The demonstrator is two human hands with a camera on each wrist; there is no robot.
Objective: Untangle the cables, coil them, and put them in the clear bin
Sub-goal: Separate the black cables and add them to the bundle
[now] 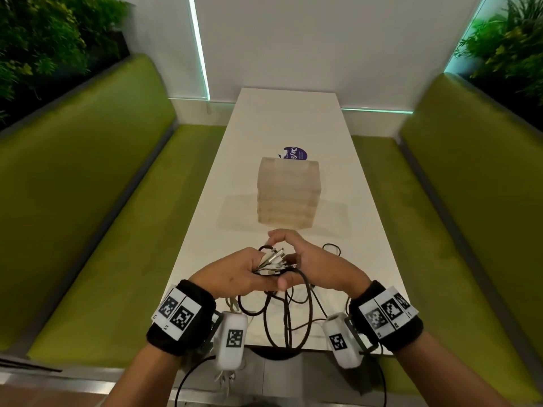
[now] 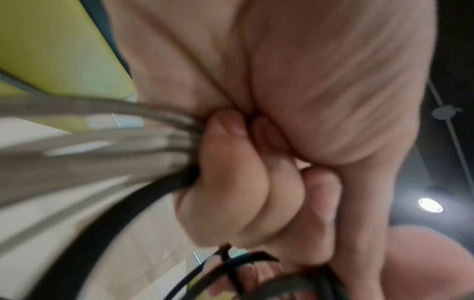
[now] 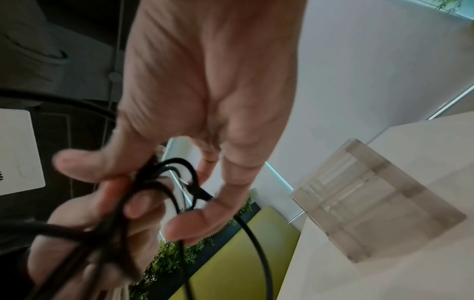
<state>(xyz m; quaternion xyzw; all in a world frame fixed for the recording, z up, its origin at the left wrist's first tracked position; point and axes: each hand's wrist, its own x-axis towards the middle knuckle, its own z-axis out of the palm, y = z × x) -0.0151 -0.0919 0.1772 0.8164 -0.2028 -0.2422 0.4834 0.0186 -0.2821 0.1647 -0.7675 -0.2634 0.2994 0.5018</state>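
We see the left hand (image 1: 235,268) clenched around a bundle of black and white cables (image 1: 271,259), their silver and white plug ends fanning out from the top of the fist just above the near end of the long white table (image 1: 293,118). In the left wrist view the curled fingers (image 2: 231,182) press grey-white cords and a thick black cord into the palm, though motion blur hides finer detail. Our right hand (image 1: 308,257) sits just beside the left, touching it at the thumbs, with its fingers arched over the plug ends; in the right wrist view its thumb (image 3: 97,162) and a fingertip pinch thin black loops (image 3: 179,174) of the same tangle. Below both hands the rest of the cables hang in loose black loops (image 1: 282,312) that lie on the table and spill over its near edge. One small black loop (image 1: 332,248) rests on the table just right of the right hand. The clear plastic bin (image 1: 288,195) stands on the table beyond the hands, near them but apart, on a faint translucent sheet (image 1: 235,212). A purple round sticker (image 1: 295,153) shows just behind the bin. Green upholstered benches (image 1: 102,201) flank the table on both sides.
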